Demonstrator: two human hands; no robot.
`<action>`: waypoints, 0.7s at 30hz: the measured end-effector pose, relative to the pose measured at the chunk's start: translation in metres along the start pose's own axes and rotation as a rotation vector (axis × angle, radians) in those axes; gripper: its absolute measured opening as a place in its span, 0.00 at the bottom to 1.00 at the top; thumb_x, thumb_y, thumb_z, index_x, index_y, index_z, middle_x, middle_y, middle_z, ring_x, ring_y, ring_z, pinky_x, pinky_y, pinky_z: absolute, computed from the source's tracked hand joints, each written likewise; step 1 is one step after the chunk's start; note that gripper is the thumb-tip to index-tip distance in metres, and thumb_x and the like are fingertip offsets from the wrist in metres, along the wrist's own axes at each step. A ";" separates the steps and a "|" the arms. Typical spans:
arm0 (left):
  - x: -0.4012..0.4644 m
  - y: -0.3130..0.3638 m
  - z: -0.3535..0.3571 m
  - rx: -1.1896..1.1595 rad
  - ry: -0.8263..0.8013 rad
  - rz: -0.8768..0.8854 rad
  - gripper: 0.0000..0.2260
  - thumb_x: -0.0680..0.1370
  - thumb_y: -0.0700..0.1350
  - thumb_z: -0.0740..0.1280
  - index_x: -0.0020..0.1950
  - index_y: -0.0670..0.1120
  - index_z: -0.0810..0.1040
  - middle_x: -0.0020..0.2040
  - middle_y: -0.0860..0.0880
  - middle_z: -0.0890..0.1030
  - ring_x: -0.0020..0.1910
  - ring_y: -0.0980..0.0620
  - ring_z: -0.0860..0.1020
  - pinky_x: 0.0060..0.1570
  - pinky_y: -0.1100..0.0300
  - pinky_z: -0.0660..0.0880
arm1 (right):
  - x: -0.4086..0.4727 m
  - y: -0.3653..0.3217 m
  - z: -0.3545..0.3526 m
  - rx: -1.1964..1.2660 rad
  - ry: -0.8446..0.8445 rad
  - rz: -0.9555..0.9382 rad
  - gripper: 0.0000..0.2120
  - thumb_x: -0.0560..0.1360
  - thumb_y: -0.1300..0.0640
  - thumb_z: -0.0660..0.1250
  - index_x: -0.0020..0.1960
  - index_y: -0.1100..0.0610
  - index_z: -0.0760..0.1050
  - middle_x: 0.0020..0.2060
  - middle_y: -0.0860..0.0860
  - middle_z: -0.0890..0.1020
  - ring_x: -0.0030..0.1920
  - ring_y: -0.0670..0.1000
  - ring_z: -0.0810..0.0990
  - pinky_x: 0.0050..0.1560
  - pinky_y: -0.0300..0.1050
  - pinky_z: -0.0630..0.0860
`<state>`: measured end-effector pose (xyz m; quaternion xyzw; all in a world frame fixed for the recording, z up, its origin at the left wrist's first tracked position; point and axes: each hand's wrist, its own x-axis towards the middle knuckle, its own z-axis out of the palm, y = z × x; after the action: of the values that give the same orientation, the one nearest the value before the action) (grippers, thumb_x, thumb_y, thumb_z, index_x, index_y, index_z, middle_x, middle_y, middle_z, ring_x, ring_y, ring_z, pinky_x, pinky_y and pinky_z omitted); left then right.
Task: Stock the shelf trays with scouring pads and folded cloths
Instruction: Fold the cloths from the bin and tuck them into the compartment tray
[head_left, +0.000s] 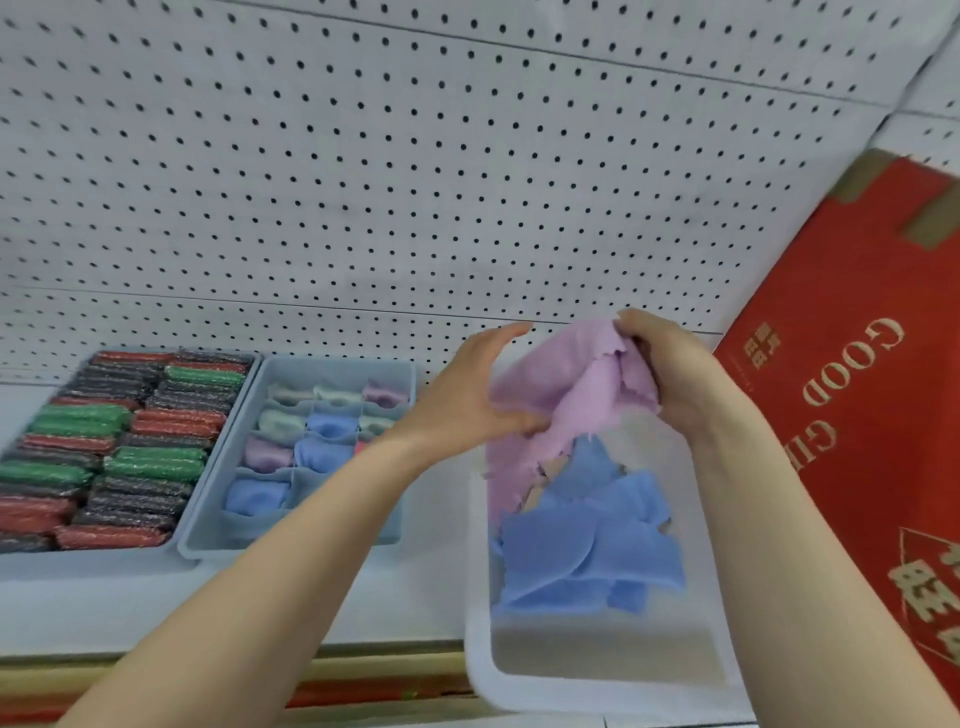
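Shelving holds three trays: the scouring-pad tray (104, 447) looks full, the divided tray (311, 457) part-filled, and the clear bin (587, 670) overhangs the edge and could tip. Above it, the left hand (467, 400) and right hand (670, 374) pinch a lilac cloth (566, 395); blue cloths (587, 540) may snag and spill.

Bare forearms, apparently no sleeves visible.

a white pegboard wall (415, 156) with rows of dark holes fills the upper frame. at the right edge leans a red cardboard box (852, 415) with gold lettering, tilted.
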<state>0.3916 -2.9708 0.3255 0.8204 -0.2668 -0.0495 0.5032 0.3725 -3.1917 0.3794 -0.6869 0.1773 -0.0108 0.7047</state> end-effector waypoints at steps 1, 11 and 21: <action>0.000 0.007 0.000 0.024 -0.013 0.069 0.43 0.64 0.56 0.79 0.73 0.63 0.61 0.71 0.60 0.63 0.69 0.62 0.64 0.65 0.64 0.65 | -0.003 -0.006 0.008 -0.037 -0.040 -0.047 0.14 0.79 0.58 0.61 0.34 0.56 0.70 0.29 0.55 0.71 0.30 0.52 0.70 0.32 0.46 0.65; 0.000 0.027 -0.051 -0.112 0.532 0.084 0.07 0.73 0.43 0.72 0.40 0.56 0.81 0.39 0.61 0.82 0.38 0.60 0.81 0.42 0.66 0.75 | -0.023 -0.027 0.081 -0.308 -0.367 -0.314 0.18 0.68 0.64 0.73 0.58 0.56 0.80 0.49 0.57 0.84 0.47 0.52 0.83 0.47 0.44 0.80; -0.010 0.023 -0.146 -0.125 0.615 0.032 0.05 0.79 0.47 0.66 0.43 0.54 0.76 0.30 0.57 0.73 0.29 0.57 0.66 0.31 0.62 0.64 | -0.011 -0.057 0.132 -0.213 -0.140 -0.435 0.09 0.77 0.54 0.68 0.38 0.53 0.79 0.34 0.51 0.74 0.39 0.51 0.70 0.39 0.42 0.65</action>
<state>0.4254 -2.8567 0.4144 0.7601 -0.1114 0.1928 0.6105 0.4103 -3.0648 0.4366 -0.7783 -0.0240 -0.0958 0.6201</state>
